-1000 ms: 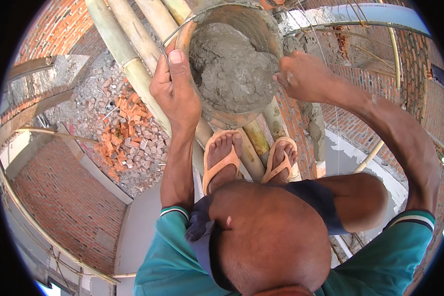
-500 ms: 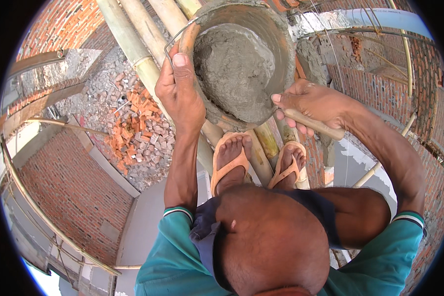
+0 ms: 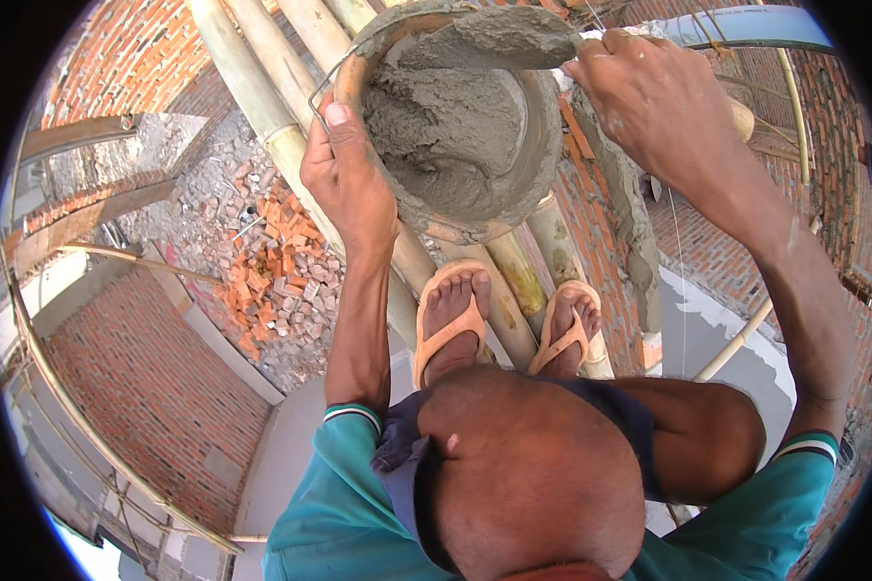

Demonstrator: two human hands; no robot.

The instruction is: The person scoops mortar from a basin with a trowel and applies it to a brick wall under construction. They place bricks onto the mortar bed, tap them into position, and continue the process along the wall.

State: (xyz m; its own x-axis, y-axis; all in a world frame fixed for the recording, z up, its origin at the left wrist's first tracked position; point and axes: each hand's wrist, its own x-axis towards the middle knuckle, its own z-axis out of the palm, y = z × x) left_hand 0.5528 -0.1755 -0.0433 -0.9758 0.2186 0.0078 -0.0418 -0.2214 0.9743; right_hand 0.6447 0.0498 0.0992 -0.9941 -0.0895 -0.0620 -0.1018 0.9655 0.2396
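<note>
Wet grey mortar (image 3: 446, 126) lies in a round bucket (image 3: 353, 81) whose rim is smeared with it. My left hand (image 3: 354, 184) is closed on the bucket's left rim, thumb on top, beside the thin wire handle (image 3: 322, 82). Over the bucket's far side, a trowel (image 3: 742, 121) carries a heap of mortar that hides its blade. Its wooden handle runs through my closed right hand (image 3: 654, 97), and the handle's end pokes out past the palm. A scooped hollow shows in the mortar's near part.
Bamboo poles (image 3: 252, 73) form the platform under the bucket and my sandalled feet. To the right runs a brick wall top (image 3: 639, 252) with mortar along it and a taut string (image 3: 679, 281). A blue pipe (image 3: 775, 26) crosses beyond. Broken bricks (image 3: 276, 261) lie far below, left.
My right hand has risen from the bucket's near right side to its far right, lifting the trowel with mortar. A hollow has appeared in the mortar. My left hand keeps its hold on the rim.
</note>
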